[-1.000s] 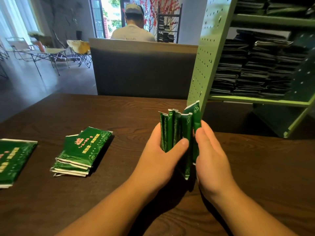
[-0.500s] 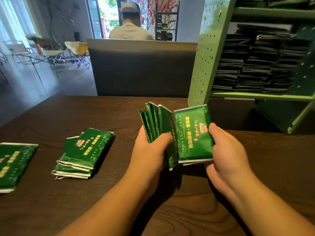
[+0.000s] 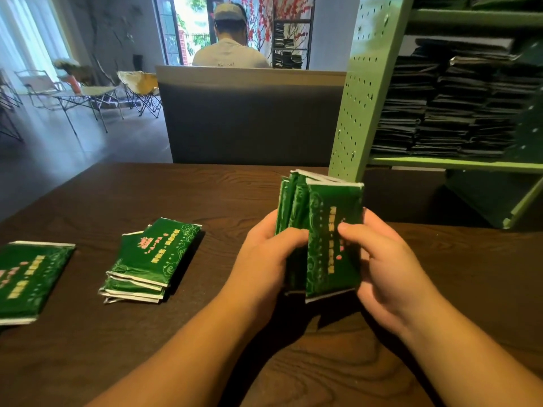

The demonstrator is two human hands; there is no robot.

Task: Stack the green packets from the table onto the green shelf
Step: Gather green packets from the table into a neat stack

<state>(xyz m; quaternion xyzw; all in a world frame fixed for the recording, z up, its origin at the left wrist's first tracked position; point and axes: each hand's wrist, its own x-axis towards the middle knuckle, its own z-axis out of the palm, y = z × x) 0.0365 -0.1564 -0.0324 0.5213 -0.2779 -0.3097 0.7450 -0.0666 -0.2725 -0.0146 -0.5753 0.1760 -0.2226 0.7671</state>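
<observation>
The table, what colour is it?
Dark brown wood grain on the table, seen in the head view.

Both hands hold a bundle of green packets (image 3: 329,239) upright above the table (image 3: 205,195). The left hand (image 3: 264,259) grips its left side with the thumb across the front; the right hand (image 3: 388,265) pinches the front packet. A pile (image 3: 152,259) lies toward the table's left, another packet (image 3: 26,280) at its left edge. The shelf (image 3: 364,92), filled with dark stacks (image 3: 458,107), stands at the far right corner.
</observation>
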